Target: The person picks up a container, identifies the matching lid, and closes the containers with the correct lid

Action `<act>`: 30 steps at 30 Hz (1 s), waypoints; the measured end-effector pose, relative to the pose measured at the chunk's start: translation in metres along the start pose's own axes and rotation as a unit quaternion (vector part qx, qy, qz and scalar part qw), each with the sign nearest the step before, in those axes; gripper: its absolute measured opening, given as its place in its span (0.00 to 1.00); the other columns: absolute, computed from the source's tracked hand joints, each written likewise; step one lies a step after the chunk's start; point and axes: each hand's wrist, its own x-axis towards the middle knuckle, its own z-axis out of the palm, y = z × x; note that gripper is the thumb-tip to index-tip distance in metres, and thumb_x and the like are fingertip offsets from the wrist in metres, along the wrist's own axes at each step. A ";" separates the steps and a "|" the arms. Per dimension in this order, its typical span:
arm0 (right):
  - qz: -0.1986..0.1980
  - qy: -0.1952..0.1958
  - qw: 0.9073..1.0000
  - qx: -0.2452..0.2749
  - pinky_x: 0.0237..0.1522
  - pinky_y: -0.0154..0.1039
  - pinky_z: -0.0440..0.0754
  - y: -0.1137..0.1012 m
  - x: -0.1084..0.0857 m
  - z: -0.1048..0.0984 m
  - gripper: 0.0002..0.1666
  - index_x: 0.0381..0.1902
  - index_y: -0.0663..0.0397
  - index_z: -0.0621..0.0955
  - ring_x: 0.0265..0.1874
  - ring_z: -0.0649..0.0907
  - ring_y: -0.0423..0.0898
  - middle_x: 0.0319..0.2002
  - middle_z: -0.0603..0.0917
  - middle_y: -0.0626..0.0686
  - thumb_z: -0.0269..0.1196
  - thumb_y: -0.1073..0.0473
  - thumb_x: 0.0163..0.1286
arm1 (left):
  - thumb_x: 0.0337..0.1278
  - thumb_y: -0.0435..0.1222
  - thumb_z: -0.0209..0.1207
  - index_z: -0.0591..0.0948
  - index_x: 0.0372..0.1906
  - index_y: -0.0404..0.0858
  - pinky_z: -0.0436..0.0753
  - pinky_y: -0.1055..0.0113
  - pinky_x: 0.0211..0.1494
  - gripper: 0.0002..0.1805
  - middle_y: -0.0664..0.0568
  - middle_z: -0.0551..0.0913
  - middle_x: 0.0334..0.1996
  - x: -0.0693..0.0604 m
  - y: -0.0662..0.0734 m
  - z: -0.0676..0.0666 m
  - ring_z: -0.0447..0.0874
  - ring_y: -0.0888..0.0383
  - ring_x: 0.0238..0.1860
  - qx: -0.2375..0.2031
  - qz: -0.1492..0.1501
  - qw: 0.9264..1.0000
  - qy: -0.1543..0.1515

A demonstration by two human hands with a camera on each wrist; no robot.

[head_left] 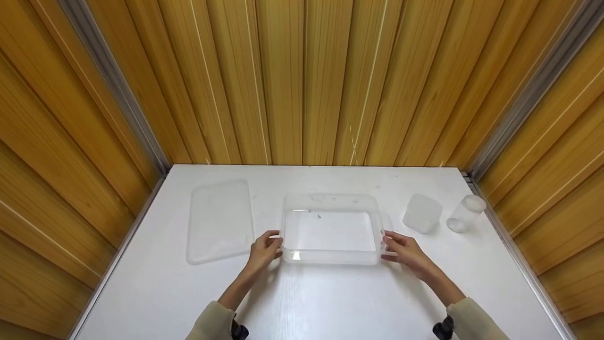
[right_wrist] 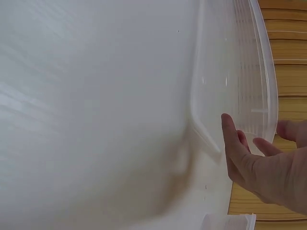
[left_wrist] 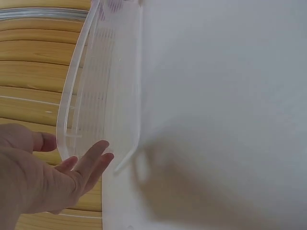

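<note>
A clear rectangular plastic container sits on the white table in the middle of the head view, its rim facing up. At its left end my left hand holds the wall, thumb by the rim and fingers along the side, as the left wrist view shows on the container. My right hand grips the opposite end the same way; in the right wrist view the hand has its thumb at the rim and fingers against the wall. Parts of the fingertips are hidden.
Left of the container lies a flat translucent lid. To the right stand a small square translucent container and a clear cylindrical jar. Wood-patterned walls enclose the white table at the back and sides.
</note>
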 end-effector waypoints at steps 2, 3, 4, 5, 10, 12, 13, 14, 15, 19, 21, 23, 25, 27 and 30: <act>-0.003 -0.010 1.000 0.004 0.56 0.41 0.87 0.001 -0.003 0.001 0.38 0.76 0.74 0.60 0.48 0.80 0.44 0.53 0.77 0.56 0.56 0.55 0.80 | 0.74 0.34 0.51 0.70 0.66 0.23 0.87 0.52 0.57 0.23 0.25 0.80 0.57 -0.004 -0.001 -0.002 0.83 0.33 0.58 0.002 0.001 1.000 0.001; -0.005 -0.015 1.000 0.003 0.56 0.41 0.87 0.001 -0.004 0.001 0.38 0.76 0.74 0.59 0.48 0.80 0.43 0.52 0.77 0.56 0.56 0.54 0.80 | 0.74 0.33 0.51 0.71 0.66 0.22 0.88 0.52 0.57 0.23 0.25 0.80 0.57 -0.006 -0.002 -0.002 0.83 0.33 0.58 0.003 0.002 1.000 0.001; -0.008 -0.020 1.000 0.001 0.56 0.41 0.87 0.002 -0.005 0.001 0.38 0.76 0.74 0.59 0.48 0.80 0.43 0.52 0.78 0.56 0.56 0.54 0.80 | 0.74 0.33 0.51 0.71 0.66 0.22 0.88 0.53 0.57 0.23 0.25 0.79 0.57 -0.007 -0.002 -0.003 0.83 0.33 0.58 0.004 0.001 1.000 0.001; -0.009 -0.022 1.000 0.000 0.56 0.41 0.87 0.002 -0.006 0.001 0.38 0.76 0.75 0.59 0.48 0.80 0.43 0.52 0.78 0.56 0.56 0.54 0.80 | 0.73 0.33 0.51 0.71 0.65 0.22 0.88 0.53 0.56 0.23 0.25 0.80 0.57 -0.008 -0.003 -0.003 0.83 0.33 0.58 0.007 0.001 1.000 0.001; -0.012 -0.019 1.000 0.005 0.54 0.40 0.88 0.005 -0.009 0.000 0.38 0.74 0.76 0.60 0.48 0.82 0.43 0.53 0.79 0.57 0.57 0.56 0.80 | 0.73 0.33 0.52 0.71 0.65 0.22 0.88 0.55 0.56 0.23 0.26 0.79 0.57 -0.011 -0.006 -0.002 0.84 0.33 0.57 0.011 0.001 1.000 -0.002; -0.013 -0.016 1.000 0.008 0.53 0.39 0.88 0.006 -0.009 -0.001 0.37 0.74 0.77 0.60 0.47 0.82 0.43 0.52 0.79 0.56 0.57 0.56 0.80 | 0.73 0.33 0.52 0.71 0.65 0.22 0.88 0.55 0.56 0.23 0.26 0.79 0.57 -0.011 -0.007 -0.001 0.84 0.33 0.57 0.012 0.001 1.000 -0.005; -0.013 -0.016 1.000 0.010 0.53 0.39 0.88 0.006 -0.010 -0.002 0.37 0.74 0.77 0.60 0.46 0.82 0.43 0.51 0.79 0.55 0.57 0.56 0.79 | 0.73 0.33 0.52 0.71 0.65 0.22 0.88 0.55 0.56 0.23 0.26 0.79 0.57 -0.011 -0.007 -0.001 0.83 0.33 0.57 0.011 0.001 1.000 -0.007; -0.013 -0.015 1.000 0.011 0.52 0.39 0.88 0.007 -0.010 -0.003 0.37 0.74 0.77 0.60 0.46 0.81 0.42 0.50 0.78 0.54 0.57 0.56 0.79 | 0.73 0.34 0.52 0.71 0.64 0.22 0.88 0.55 0.56 0.23 0.26 0.79 0.57 -0.011 -0.007 -0.001 0.83 0.33 0.57 0.011 0.002 1.000 -0.010; -0.013 -0.016 1.000 0.011 0.52 0.39 0.88 0.007 -0.010 -0.003 0.37 0.74 0.77 0.60 0.46 0.81 0.42 0.49 0.78 0.54 0.57 0.56 0.79 | 0.73 0.34 0.52 0.71 0.64 0.22 0.88 0.54 0.56 0.24 0.26 0.79 0.57 -0.011 -0.007 -0.001 0.83 0.33 0.58 0.010 0.001 1.000 -0.015; -0.011 -0.018 1.000 0.014 0.52 0.39 0.88 0.008 -0.010 -0.004 0.37 0.74 0.76 0.61 0.45 0.79 0.42 0.47 0.77 0.52 0.57 0.56 0.79 | 0.75 0.35 0.53 0.70 0.65 0.22 0.87 0.52 0.57 0.24 0.26 0.79 0.58 -0.008 -0.006 -0.010 0.82 0.33 0.58 0.005 -0.002 1.000 -0.024; -0.011 -0.021 1.000 0.014 0.53 0.39 0.88 0.008 -0.010 -0.004 0.37 0.74 0.76 0.60 0.45 0.79 0.41 0.46 0.76 0.51 0.57 0.56 0.79 | 0.75 0.35 0.52 0.71 0.65 0.22 0.87 0.51 0.58 0.23 0.26 0.79 0.59 -0.004 -0.006 -0.019 0.82 0.34 0.58 0.008 -0.006 1.000 -0.012; -0.011 -0.024 1.000 0.016 0.53 0.39 0.88 0.008 -0.010 -0.004 0.37 0.74 0.76 0.60 0.45 0.79 0.41 0.46 0.76 0.51 0.57 0.56 0.79 | 0.75 0.35 0.52 0.71 0.65 0.23 0.87 0.51 0.57 0.23 0.27 0.79 0.59 0.003 -0.007 -0.033 0.83 0.37 0.57 0.013 -0.013 1.000 0.017; -0.011 -0.024 0.999 0.018 0.53 0.39 0.88 0.009 -0.010 -0.004 0.37 0.73 0.76 0.60 0.45 0.80 0.42 0.47 0.76 0.52 0.57 0.56 0.79 | 0.74 0.34 0.53 0.72 0.65 0.23 0.88 0.54 0.55 0.23 0.27 0.80 0.57 0.010 -0.009 -0.051 0.84 0.40 0.54 0.019 -0.021 0.998 0.058; -0.009 -0.021 1.000 0.019 0.53 0.39 0.88 0.009 -0.010 -0.004 0.37 0.73 0.76 0.61 0.45 0.80 0.42 0.47 0.77 0.52 0.58 0.56 0.79 | 0.73 0.33 0.53 0.73 0.64 0.24 0.89 0.60 0.50 0.22 0.29 0.81 0.55 0.018 -0.011 -0.071 0.85 0.44 0.51 0.027 -0.033 0.993 0.108; -0.006 -0.016 1.000 0.020 0.53 0.39 0.88 0.010 -0.010 -0.005 0.37 0.73 0.75 0.61 0.46 0.80 0.43 0.48 0.77 0.54 0.58 0.56 0.79 | 0.70 0.33 0.54 0.76 0.61 0.26 0.85 0.70 0.41 0.20 0.31 0.82 0.52 0.026 -0.017 -0.101 0.85 0.46 0.47 0.061 -0.046 0.979 0.187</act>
